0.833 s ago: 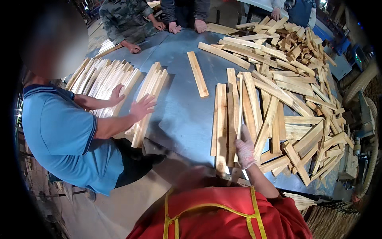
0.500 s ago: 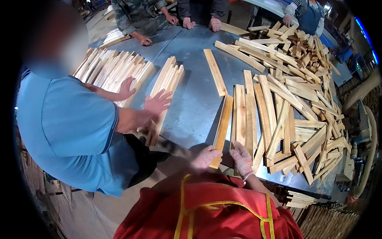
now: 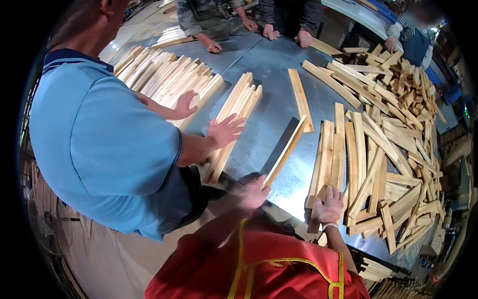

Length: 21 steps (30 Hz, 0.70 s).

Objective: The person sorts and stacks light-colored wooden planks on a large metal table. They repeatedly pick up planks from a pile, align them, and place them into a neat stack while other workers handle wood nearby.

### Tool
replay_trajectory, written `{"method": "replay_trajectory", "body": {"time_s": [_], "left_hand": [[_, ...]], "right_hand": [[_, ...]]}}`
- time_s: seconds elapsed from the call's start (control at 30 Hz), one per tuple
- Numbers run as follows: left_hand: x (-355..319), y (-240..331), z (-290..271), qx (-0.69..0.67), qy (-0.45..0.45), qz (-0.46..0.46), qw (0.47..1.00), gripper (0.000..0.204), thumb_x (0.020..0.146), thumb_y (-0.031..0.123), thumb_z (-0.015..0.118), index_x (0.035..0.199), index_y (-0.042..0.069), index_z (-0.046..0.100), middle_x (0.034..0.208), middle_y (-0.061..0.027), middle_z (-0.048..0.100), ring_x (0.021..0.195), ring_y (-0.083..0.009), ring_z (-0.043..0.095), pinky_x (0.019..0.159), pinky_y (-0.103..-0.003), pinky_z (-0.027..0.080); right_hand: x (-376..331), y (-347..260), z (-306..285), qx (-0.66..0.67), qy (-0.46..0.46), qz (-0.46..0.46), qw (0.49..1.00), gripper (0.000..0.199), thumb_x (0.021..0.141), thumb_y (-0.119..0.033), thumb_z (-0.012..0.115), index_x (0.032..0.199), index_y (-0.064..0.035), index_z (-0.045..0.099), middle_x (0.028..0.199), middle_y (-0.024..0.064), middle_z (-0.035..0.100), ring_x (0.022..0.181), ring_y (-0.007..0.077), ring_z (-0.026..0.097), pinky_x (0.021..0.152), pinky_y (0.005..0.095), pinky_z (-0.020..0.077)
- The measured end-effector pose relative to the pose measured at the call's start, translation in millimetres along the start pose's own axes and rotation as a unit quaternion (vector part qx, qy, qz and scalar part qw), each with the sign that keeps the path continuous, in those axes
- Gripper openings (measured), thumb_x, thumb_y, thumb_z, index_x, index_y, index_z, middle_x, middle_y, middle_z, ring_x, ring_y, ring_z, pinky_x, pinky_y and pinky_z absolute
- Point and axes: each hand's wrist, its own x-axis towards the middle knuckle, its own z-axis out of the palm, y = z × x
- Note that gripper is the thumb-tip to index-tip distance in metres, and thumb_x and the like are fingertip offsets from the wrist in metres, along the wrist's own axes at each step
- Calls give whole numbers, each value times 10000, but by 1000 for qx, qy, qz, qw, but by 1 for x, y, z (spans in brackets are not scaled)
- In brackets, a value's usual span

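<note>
My left hand (image 3: pixel 253 193), in a pale glove, is closed round the near end of a wooden strip (image 3: pixel 286 153). That strip slants away over the metal table (image 3: pixel 254 107), its far end close to another loose strip (image 3: pixel 300 99). My right hand (image 3: pixel 329 207), gloved too, has its fingers curled on the near end of a wooden strip (image 3: pixel 325 158) in a small side-by-side group. Left of my hands, a co-worker in a blue shirt lays one bare hand (image 3: pixel 226 130) on a narrow bundle of strips (image 3: pixel 239 102).
A jumbled heap of wooden strips (image 3: pixel 393 134) covers the table's right side. A wide row of aligned strips (image 3: pixel 167 74) lies at the left, under the co-worker's other hand (image 3: pixel 184 105). More people's hands (image 3: pixel 271 33) rest along the far edge.
My left hand has drawn its strip leftward from the group and turned it, so a narrower side shows. My right hand is farther from my left. The whole view has shifted.
</note>
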Motion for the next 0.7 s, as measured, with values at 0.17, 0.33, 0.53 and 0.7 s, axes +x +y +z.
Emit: {"method": "replay_trajectory", "body": {"time_s": [0.17, 0.33, 0.53, 0.7], "left_hand": [[38, 11, -10, 169, -1, 19, 985, 660, 939, 418, 653, 1506, 132, 474, 1280, -184, 671, 1088, -390, 704, 952, -504, 560], [74, 14, 14, 185, 39, 32, 981, 507, 942, 363, 636, 1376, 112, 562, 1240, -176, 672, 1055, -388, 710, 906, -509, 573], [76, 17, 14, 153, 24, 8, 988, 273, 947, 290, 616, 1153, 112, 643, 1094, -157, 698, 951, -373, 732, 792, -511, 597], [82, 5, 58, 308, 168, -48, 935, 178, 974, 289, 618, 1063, 146, 676, 869, -80, 654, 743, -292, 698, 640, -500, 574]], "right_hand": [[56, -30, -15, -45, 37, -36, 998, 779, 850, -441, 758, 1504, -97, 511, 1545, 161, 483, 1464, 420, 394, 1213, 558, 310], [68, -42, -7, -104, 53, -91, 989, 816, 873, -534, 697, 1517, -74, 499, 1550, 161, 480, 1466, 376, 391, 1235, 554, 254], [74, -35, -6, -54, 68, -117, 989, 803, 843, -528, 701, 1454, -34, 534, 1456, 169, 522, 1417, 371, 411, 1210, 534, 262], [71, -42, -15, -27, -21, -59, 998, 897, 873, -561, 610, 1556, 2, 468, 1622, 201, 432, 1548, 388, 290, 1297, 553, 108]]}}
